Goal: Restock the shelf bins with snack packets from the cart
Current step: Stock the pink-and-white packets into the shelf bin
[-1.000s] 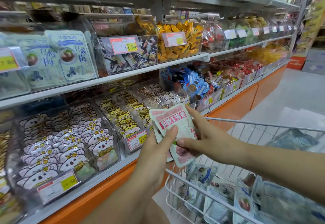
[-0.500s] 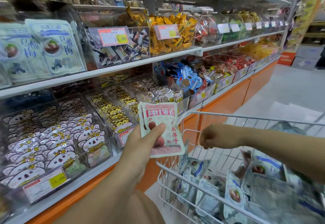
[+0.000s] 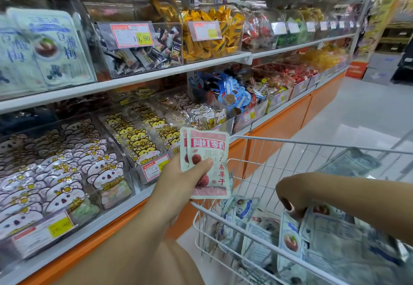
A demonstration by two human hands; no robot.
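Note:
My left hand grips two pink and white snack packets, held upright in front of the lower shelf bins. The thumb lies across the front packet. My right hand reaches down into the white wire cart, its fingers curled onto a blue and white packet among several lying in the cart. The grip itself is partly hidden by the fingers.
Clear bins of cartoon-faced packets fill the lower shelf on the left. The upper shelf carries bins of yellow and dark candies with price tags. An orange base panel runs under the shelves. A pale aisle floor stretches to the right.
My right hand let go of the pink packets, moved right and dropped into the cart onto a blue packet. My left hand kept the pink packets and stayed near the lower bins.

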